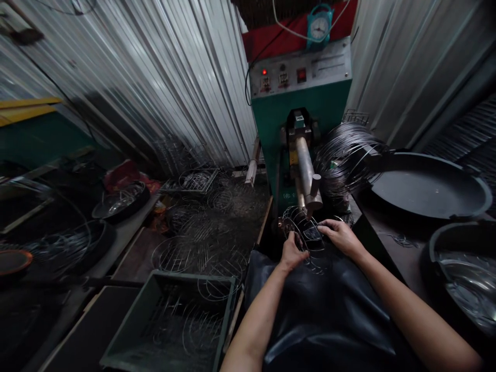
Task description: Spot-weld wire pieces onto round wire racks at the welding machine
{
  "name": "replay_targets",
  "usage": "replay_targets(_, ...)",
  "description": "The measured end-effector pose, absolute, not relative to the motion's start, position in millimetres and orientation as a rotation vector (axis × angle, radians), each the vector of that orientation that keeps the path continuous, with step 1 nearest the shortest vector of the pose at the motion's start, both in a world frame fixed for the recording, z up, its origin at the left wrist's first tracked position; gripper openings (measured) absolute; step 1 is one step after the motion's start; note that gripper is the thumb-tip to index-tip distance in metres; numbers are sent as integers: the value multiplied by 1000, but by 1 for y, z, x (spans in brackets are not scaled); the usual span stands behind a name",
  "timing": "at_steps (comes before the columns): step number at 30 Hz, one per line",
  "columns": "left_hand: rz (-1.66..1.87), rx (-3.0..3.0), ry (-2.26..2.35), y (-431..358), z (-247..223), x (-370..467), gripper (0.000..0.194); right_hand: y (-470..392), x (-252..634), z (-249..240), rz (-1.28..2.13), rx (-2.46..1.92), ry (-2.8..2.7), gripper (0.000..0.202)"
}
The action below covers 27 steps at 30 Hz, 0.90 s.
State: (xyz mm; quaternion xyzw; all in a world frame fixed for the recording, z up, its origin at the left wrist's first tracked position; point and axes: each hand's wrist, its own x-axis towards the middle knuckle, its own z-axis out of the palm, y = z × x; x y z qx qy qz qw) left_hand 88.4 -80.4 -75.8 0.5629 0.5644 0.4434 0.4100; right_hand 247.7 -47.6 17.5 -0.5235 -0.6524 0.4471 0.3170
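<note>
While hands [292, 253] [341, 237] hold the wire frame [308, 232], machinery [305, 161] crowds its rim

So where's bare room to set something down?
Probably the dark board left of the green crate, and the round tray right of the wire coil. Wire pieces crowd the table beyond the crate. It's also tight under the machine arm, where the left hand and right hand hold a wire frame.

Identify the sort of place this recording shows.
Probably a small metal-wire workshop: a green machine with a control panel, a bundle of bent wire beside it, and a crate holding wire pieces.
</note>
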Motion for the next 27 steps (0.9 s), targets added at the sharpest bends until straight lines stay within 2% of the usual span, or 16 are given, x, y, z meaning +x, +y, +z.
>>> replay_targets(9, 1201, 1564, 1503, -70, -87, 84, 36, -56, 248, 5, 1051, -1387, -1763, 31)
replay_targets(11, 1181, 1569, 1519, -72, -88, 85, 37, -62, 248, 3, 835, -1395, -1853, 28)
replay_targets(15, 1176, 1603, 1551, -78, -89, 86, 37, -81, 242, 10, 37, -1384, -2120, 33)
replay_targets(17, 1190, 1611, 1564, -80, -90, 85, 38, -88, 238, 18, -184, -1335, -2308, 36)
replay_targets(27, 1215, 1649, 1619, -88, -97, 86, 37, -95, 220, 27, -452, -1185, -2597, 32)
